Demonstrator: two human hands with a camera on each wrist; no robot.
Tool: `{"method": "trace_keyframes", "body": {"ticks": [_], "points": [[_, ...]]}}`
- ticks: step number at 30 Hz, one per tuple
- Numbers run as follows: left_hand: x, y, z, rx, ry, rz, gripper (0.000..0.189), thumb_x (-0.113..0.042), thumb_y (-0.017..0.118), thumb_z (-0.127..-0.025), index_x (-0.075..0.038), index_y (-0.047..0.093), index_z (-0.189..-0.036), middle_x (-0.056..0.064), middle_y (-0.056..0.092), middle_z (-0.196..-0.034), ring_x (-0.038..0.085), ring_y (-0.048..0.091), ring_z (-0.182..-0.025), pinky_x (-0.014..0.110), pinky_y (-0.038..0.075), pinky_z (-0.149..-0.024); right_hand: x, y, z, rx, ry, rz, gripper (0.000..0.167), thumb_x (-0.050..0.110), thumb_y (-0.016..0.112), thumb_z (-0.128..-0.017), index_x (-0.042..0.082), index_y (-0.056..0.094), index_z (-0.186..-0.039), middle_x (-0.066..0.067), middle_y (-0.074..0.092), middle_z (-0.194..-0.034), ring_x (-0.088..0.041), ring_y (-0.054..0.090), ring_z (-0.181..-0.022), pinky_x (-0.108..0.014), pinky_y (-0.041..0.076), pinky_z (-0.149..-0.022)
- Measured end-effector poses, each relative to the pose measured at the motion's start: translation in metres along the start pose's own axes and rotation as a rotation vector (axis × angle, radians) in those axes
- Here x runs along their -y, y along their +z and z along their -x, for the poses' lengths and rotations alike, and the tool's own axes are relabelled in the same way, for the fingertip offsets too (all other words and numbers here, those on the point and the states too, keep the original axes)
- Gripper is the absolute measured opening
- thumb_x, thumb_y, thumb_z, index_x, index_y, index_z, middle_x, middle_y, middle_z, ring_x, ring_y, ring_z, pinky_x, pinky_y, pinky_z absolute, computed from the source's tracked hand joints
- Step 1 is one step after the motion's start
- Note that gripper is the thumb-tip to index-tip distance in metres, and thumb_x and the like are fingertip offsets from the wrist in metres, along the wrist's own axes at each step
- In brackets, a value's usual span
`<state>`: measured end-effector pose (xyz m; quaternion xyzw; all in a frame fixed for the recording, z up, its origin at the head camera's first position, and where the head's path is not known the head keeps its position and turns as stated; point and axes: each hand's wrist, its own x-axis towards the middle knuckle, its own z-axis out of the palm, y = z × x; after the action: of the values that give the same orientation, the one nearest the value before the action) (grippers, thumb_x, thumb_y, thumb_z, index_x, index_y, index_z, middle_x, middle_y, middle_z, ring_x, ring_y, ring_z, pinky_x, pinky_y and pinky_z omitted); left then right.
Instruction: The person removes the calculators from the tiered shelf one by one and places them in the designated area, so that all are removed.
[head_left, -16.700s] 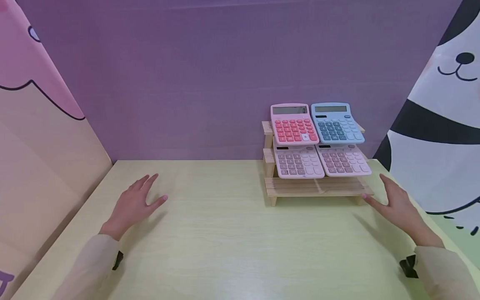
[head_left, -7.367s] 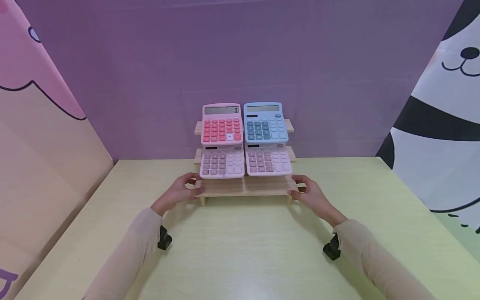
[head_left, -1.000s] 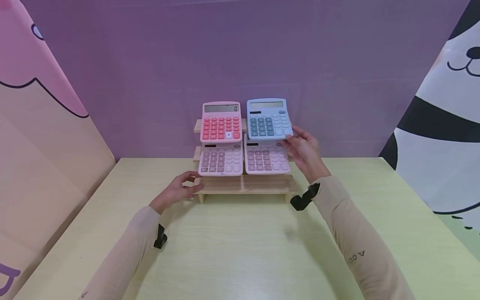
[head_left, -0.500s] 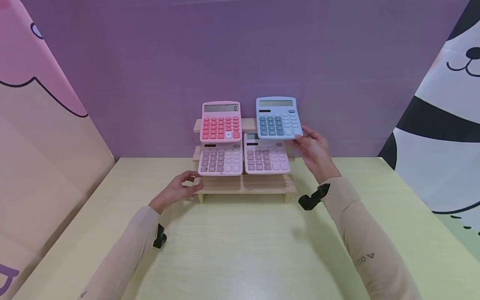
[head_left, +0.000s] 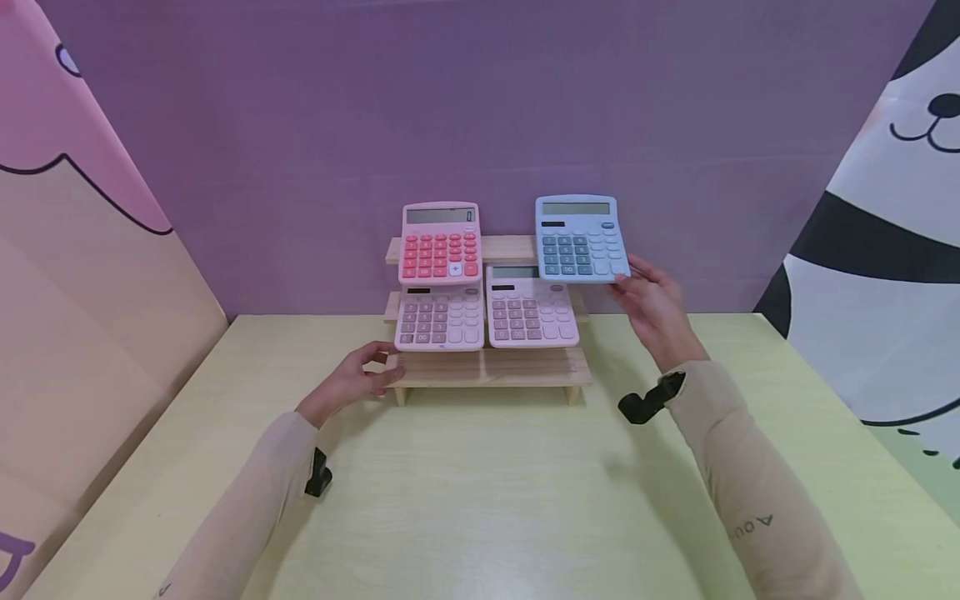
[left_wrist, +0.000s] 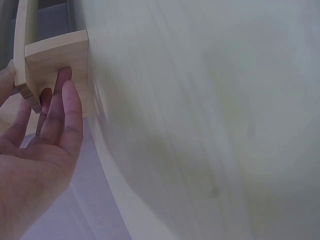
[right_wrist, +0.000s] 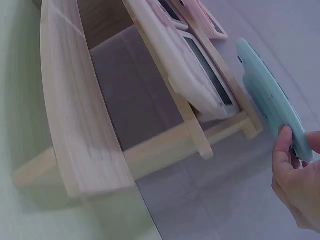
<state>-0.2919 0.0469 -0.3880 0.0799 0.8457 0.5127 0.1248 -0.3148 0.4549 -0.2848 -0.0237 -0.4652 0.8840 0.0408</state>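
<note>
My right hand [head_left: 660, 321] pinches the lower right corner of a light blue calculator [head_left: 581, 242]. In the right wrist view the blue calculator [right_wrist: 270, 92] is off the rack, with a gap between it and the top shelf. My left hand [head_left: 347, 385] holds the left end of the lowest shelf of a tiered wooden rack [head_left: 491, 368]. In the left wrist view the thumb lies on one side of the shelf board [left_wrist: 20, 55] and the fingers reach under it. A pink calculator [head_left: 441, 242] leans on the rack's top tier. Two pale pink calculators, left [head_left: 440, 321] and right [head_left: 532, 317], lean on the middle tier.
The rack stands on a light wooden table [head_left: 450, 483], near its back edge. Behind rises a purple cloth wall [head_left: 337, 167]. Printed panels flank the table, one with a pink figure [head_left: 60, 125] and one with a panda [head_left: 892, 200].
Earlier, the rack went from the right to the middle of the table. Over the last second my right hand has carried the blue calculator rightward off the top tier. My left hand has stayed put.
</note>
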Motion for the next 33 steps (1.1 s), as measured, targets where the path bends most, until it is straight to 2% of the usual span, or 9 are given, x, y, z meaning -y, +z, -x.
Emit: {"method": "trace_keyframes", "body": {"ticks": [6,9,11,15,18,21,26,29,33], "points": [[-0.006,0.0,0.003,0.006,-0.011,0.018,0.055,-0.024,0.062,-0.088,-0.008,0.037,-0.134,0.017,0.038,-0.129,0.029,0.054,-0.103,0.039,0.053,-0.083,0.006,-0.013,0.001,0.019,-0.006,0.023,0.052,-0.013,0.051,-0.085,0.003,0.038,-0.133,-0.004,0.055,-0.11,-0.015,0.058,-0.095,-0.028,0.05,-0.087],[-0.006,0.0,0.002,0.007,-0.012,0.022,0.055,-0.023,0.062,-0.088,-0.008,0.037,-0.134,0.017,0.038,-0.129,0.029,0.054,-0.103,0.04,0.053,-0.083,0.009,-0.019,0.002,0.03,-0.003,-0.023,0.05,-0.015,0.051,-0.084,0.003,0.042,-0.13,-0.005,0.057,-0.108,-0.016,0.058,-0.095,-0.028,0.051,-0.084],[-0.004,0.0,0.001,0.006,-0.011,0.014,0.055,-0.025,0.062,-0.087,-0.009,0.037,-0.134,0.017,0.038,-0.129,0.028,0.054,-0.103,0.039,0.053,-0.083,0.012,-0.023,0.004,0.031,0.002,-0.051,0.053,-0.016,0.051,-0.083,0.003,0.041,-0.132,-0.006,0.057,-0.108,-0.018,0.058,-0.097,-0.03,0.05,-0.089],[0.0,0.0,-0.001,-0.002,-0.007,0.001,0.057,-0.03,0.063,-0.086,-0.012,0.038,-0.133,0.015,0.038,-0.129,0.027,0.054,-0.104,0.036,0.053,-0.082,0.016,-0.03,0.006,0.026,0.018,-0.011,0.062,-0.013,0.052,-0.085,0.006,0.032,-0.14,-0.004,0.053,-0.115,-0.016,0.054,-0.103,-0.029,0.046,-0.095],[0.001,0.001,-0.001,-0.004,-0.003,0.0,0.057,-0.032,0.063,-0.086,-0.012,0.038,-0.133,0.014,0.039,-0.129,0.026,0.055,-0.103,0.035,0.053,-0.082,0.018,-0.036,0.007,0.024,0.023,0.014,0.065,-0.01,0.051,-0.086,0.008,0.027,-0.143,-0.002,0.052,-0.117,-0.015,0.054,-0.104,-0.025,0.049,-0.089],[0.001,0.001,-0.001,-0.003,0.001,0.005,0.056,-0.032,0.063,-0.086,-0.012,0.038,-0.133,0.015,0.038,-0.128,0.026,0.055,-0.103,0.035,0.054,-0.081,0.021,-0.043,0.008,0.025,0.03,-0.017,0.066,-0.011,0.051,-0.086,0.009,0.026,-0.144,-0.003,0.052,-0.119,-0.015,0.054,-0.106,-0.025,0.051,-0.084],[0.001,0.0,0.0,0.002,0.008,0.015,0.056,-0.03,0.063,-0.086,-0.011,0.039,-0.132,0.015,0.038,-0.127,0.026,0.055,-0.102,0.035,0.054,-0.081,0.025,-0.052,0.009,0.022,0.04,-0.065,0.067,-0.013,0.051,-0.085,0.01,0.028,-0.143,-0.002,0.051,-0.121,-0.015,0.051,-0.109,-0.025,0.051,-0.085],[0.0,0.0,0.001,0.004,0.009,0.013,0.055,-0.031,0.063,-0.086,-0.012,0.039,-0.132,0.015,0.038,-0.127,0.026,0.055,-0.102,0.035,0.054,-0.081,0.026,-0.058,0.011,0.019,0.044,-0.061,0.066,-0.012,0.053,-0.085,0.012,0.031,-0.143,-0.001,0.048,-0.124,-0.015,0.049,-0.112,-0.027,0.047,-0.094],[0.0,0.0,0.001,0.004,0.011,0.009,0.055,-0.03,0.063,-0.087,-0.012,0.038,-0.133,0.015,0.038,-0.128,0.027,0.055,-0.102,0.034,0.054,-0.08,0.027,-0.064,0.011,0.011,0.051,-0.015,0.065,-0.008,0.055,-0.085,0.015,0.032,-0.142,0.0,0.037,-0.137,-0.015,0.043,-0.119,-0.029,0.032,-0.105]]}}
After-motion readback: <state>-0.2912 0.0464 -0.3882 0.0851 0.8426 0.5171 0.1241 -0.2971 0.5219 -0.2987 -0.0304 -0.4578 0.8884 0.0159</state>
